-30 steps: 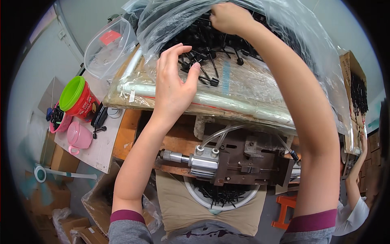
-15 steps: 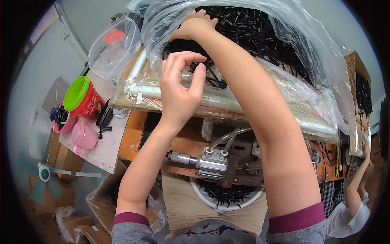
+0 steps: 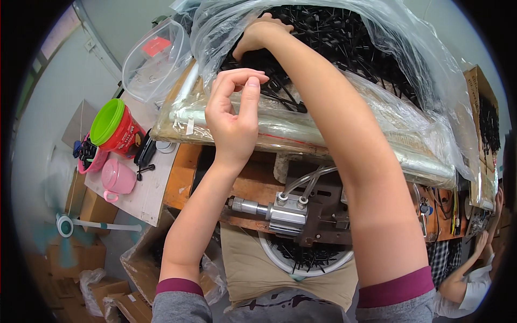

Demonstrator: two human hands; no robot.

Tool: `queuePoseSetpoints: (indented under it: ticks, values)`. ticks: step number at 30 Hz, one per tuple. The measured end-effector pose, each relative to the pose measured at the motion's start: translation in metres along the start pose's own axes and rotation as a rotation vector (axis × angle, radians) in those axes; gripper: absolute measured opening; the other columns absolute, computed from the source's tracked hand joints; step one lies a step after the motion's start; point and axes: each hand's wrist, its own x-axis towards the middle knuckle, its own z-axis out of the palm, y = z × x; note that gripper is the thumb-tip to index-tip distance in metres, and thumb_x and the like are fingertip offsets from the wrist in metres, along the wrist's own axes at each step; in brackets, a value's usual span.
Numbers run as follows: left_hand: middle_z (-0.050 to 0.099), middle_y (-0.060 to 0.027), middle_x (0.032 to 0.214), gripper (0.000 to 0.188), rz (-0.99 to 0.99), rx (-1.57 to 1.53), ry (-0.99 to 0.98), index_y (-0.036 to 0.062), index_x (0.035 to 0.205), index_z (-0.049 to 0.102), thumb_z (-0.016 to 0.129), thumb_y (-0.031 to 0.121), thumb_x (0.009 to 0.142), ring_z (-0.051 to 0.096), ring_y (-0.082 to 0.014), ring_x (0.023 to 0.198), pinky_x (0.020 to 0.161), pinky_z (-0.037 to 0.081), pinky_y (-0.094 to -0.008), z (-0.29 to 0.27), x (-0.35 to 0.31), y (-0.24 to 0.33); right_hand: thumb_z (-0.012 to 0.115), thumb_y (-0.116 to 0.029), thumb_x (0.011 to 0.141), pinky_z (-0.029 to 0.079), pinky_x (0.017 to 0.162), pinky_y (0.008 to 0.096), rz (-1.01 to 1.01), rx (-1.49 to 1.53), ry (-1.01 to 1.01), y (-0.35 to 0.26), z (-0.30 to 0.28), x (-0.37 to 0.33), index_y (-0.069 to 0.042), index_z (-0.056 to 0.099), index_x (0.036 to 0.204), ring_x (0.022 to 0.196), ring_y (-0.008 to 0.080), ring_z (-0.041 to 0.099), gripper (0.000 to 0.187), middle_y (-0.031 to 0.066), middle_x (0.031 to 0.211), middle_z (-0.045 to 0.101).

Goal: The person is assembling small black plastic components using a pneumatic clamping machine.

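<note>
My right hand (image 3: pixel 264 33) reaches far forward into a heap of small black stick-like plastic parts (image 3: pixel 339 46). Its thumb stands apart from the fingers, whose tips are partly hidden at the heap; no part shows in its grasp. Clear plastic sheeting (image 3: pixel 417 64) surrounds the heap on a wrapped tray (image 3: pixel 301 142). My left hand (image 3: pixel 232 116) hovers over the tray's near edge, fingers curled and thumb tip against them, with nothing visible in it. Below, between my forearms, sits a silver pneumatic cylinder (image 3: pixel 288 219) with clear hoses, fixed to a dark metal fixture (image 3: pixel 323 229).
A white-rimmed basket (image 3: pixel 267 253) of black parts rests at my lap. To the left, a red bucket (image 3: pixel 119 134), a pink cup (image 3: pixel 118 176) and a clear tub (image 3: pixel 153 67) stand on a table; a fan (image 3: pixel 65 226) is lower. At right, another person's arm (image 3: pixel 468 269) shows near a carton (image 3: pixel 476 86).
The view has shifted slightly, moving the scene rightward. My left hand has drawn a little left, its thumb now closer to the fingers. My right hand stays at the heap.
</note>
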Motion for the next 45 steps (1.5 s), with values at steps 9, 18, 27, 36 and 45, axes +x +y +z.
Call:
queuePoseSetpoints:
  ticks: [9, 18, 27, 36, 45]
  values:
    - [0.066, -0.0043, 0.095, 0.013, -0.039, -0.108, 0.091, 0.0024, 0.091, 0.069, 0.057, 0.007, 0.095, 0.056, -0.0117, 0.087, 0.082, 0.044, -0.0258, 0.002, 0.002, -0.001, 0.078, -0.059, 0.057, 0.041, 0.095, 0.0694, -0.188, -0.020, -0.041, 0.010, 0.004, -0.011, -0.001, 0.066, 0.124, 0.122, 0.0423, 0.056, 0.089, 0.0205, 0.136, 0.056]
    - [0.064, -0.0051, 0.097, 0.012, -0.103, -0.083, 0.084, 0.0019, 0.093, 0.069, 0.059, 0.009, 0.094, 0.058, -0.0119, 0.088, 0.083, 0.045, -0.0266, 0.001, 0.002, 0.000, 0.083, -0.038, 0.054, 0.049, 0.099, 0.0384, -0.538, -0.079, -0.113, 0.052, -0.020, -0.036, 0.000, 0.057, 0.133, 0.114, 0.0334, 0.063, 0.091, 0.0223, 0.119, 0.066]
    - [0.065, -0.0064, 0.098, 0.011, -0.127, 0.087, -0.011, 0.0019, 0.099, 0.068, 0.062, 0.009, 0.092, 0.061, -0.0159, 0.093, 0.087, 0.046, -0.0297, 0.007, 0.004, 0.000, 0.082, -0.030, 0.056, 0.041, 0.110, 0.0375, -0.453, -0.181, -0.220, 0.111, -0.027, -0.070, 0.000, 0.041, 0.146, 0.134, 0.0337, 0.046, 0.103, 0.0229, 0.146, 0.045]
    - [0.064, -0.0077, 0.103, 0.015, 0.012, 0.078, -0.043, 0.0012, 0.105, 0.065, 0.061, 0.006, 0.091, 0.060, -0.0191, 0.097, 0.089, 0.046, -0.0326, 0.004, -0.006, 0.023, 0.079, -0.023, 0.057, 0.044, 0.107, 0.0382, -0.367, -0.170, -0.230, 0.171, -0.036, -0.107, 0.002, 0.042, 0.145, 0.134, 0.0308, 0.046, 0.099, 0.0185, 0.145, 0.047]
    - [0.062, -0.0335, 0.109, 0.078, -0.208, -1.297, -0.491, -0.0215, 0.113, 0.056, 0.030, 0.051, 0.100, 0.067, -0.0356, 0.093, 0.082, 0.055, -0.0381, 0.017, -0.100, 0.196, 0.074, -0.013, 0.061, 0.046, 0.101, 0.0408, -0.344, -0.074, -0.193, 0.207, -0.035, -0.148, 0.006, 0.055, 0.125, 0.118, 0.0341, 0.054, 0.069, 0.0163, 0.127, 0.053]
